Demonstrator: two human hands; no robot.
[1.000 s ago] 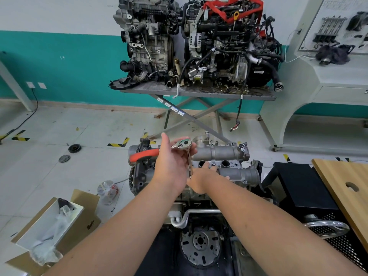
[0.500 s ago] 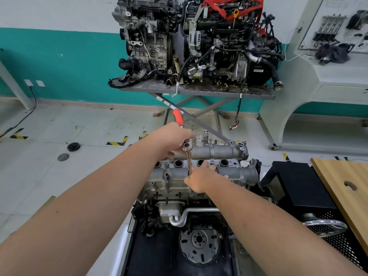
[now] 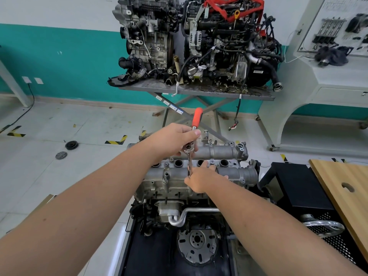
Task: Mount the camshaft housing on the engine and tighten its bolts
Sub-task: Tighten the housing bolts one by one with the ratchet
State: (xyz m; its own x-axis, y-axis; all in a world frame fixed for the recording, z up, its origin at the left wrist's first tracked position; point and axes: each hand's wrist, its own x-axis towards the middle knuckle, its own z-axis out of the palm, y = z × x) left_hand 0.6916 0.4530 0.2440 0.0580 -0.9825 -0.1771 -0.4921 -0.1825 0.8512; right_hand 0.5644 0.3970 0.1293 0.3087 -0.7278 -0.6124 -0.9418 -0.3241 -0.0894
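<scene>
Left hand [image 3: 175,139]: fingers curled round the ratchet wrench [image 3: 192,136] near its head, to swing it.
Right hand [image 3: 201,179]: pinches the extension bar [image 3: 189,164], steadying it on a camshaft housing [image 3: 201,166] bolt.

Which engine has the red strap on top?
The right-hand engine on the grey stand by the wall. Its neighbour and the one being worked on have no strap.

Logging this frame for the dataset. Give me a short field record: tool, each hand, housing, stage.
tool: ratchet wrench with orange handle, extension bar running down to the housing
left hand: grips the ratchet at its head end, handle pointing up and away
right hand: holds the lower end of the extension, steadying it
camshaft housing: seated on the engine
stage: tightening a bolt; the bolt itself is hidden by the right hand
</scene>
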